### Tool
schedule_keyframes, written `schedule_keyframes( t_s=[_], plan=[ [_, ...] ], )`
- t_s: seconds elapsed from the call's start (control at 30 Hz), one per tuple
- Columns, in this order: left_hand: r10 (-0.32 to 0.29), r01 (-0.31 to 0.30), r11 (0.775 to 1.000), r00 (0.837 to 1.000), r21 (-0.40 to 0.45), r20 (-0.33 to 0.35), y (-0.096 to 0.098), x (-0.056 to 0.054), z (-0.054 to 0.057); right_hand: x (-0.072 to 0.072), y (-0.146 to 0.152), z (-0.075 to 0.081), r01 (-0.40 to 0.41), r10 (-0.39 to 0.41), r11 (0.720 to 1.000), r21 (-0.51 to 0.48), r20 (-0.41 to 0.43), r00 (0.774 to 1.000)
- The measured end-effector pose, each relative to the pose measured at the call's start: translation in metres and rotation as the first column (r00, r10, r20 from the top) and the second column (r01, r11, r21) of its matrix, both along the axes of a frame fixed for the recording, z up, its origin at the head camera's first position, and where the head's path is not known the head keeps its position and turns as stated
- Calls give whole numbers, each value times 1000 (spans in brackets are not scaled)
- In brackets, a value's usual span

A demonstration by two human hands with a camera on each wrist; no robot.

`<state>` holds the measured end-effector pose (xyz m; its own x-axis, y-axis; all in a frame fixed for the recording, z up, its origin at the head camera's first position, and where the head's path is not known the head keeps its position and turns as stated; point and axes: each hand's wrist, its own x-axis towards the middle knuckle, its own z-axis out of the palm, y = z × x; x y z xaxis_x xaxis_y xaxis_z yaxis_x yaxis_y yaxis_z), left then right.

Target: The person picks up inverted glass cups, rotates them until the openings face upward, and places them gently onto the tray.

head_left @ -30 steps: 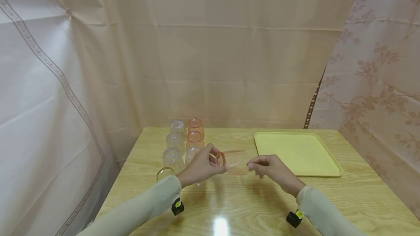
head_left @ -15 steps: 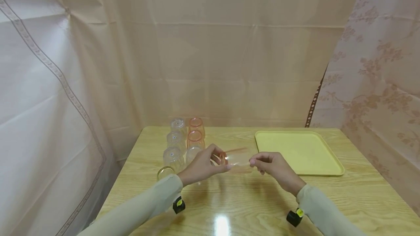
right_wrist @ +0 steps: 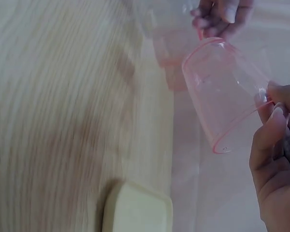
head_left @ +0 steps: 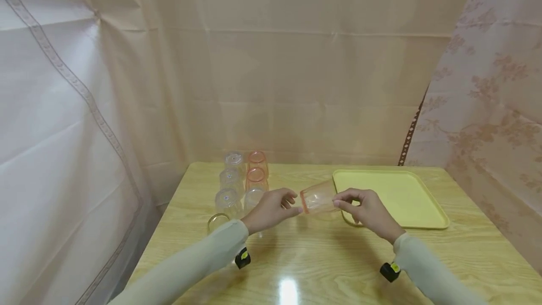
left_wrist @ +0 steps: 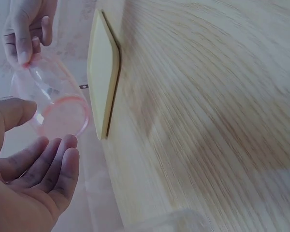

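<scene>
A pink transparent cup is held on its side above the table, its thicker-ringed base toward the left. My right hand pinches its rim between thumb and fingers, which the right wrist view shows at the cup's edge. Beside the base, my left hand has its thumb and fingers spread apart. In the left wrist view, a gap shows between the left hand's fingers and thumb, with the pink cup just beyond them.
Upside-down cups stand in rows at the left: several clear ones, two pink ones, and one with a yellowish rim near the left sleeve. A yellow tray lies at the right on the wooden table. Curtains hang behind.
The left hand has let go of the cup's base, its fingers spreading. The right hand has drawn the cup to the right, toward the tray, tilting its rim end slightly.
</scene>
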<state>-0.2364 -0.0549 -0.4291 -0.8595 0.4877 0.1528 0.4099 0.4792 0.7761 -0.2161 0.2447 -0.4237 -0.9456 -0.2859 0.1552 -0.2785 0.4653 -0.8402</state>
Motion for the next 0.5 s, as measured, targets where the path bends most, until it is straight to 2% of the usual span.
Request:
schedule_keyframes(
  t_s=[0.13,0.3,0.5],
  plan=[
    [-4,4,1000,1000,1,1,12,-5,0,-4,9,-1,46,-36,995,93,-105,994],
    [-33,33,999,999,-9,13,26,-7,2,-7,17,-5,63,-32,987,147,-206,978],
    [-43,40,996,998,-85,-35,38,-8,3,-12,25,-5,82,-12,976,203,-325,946]
  ],
)
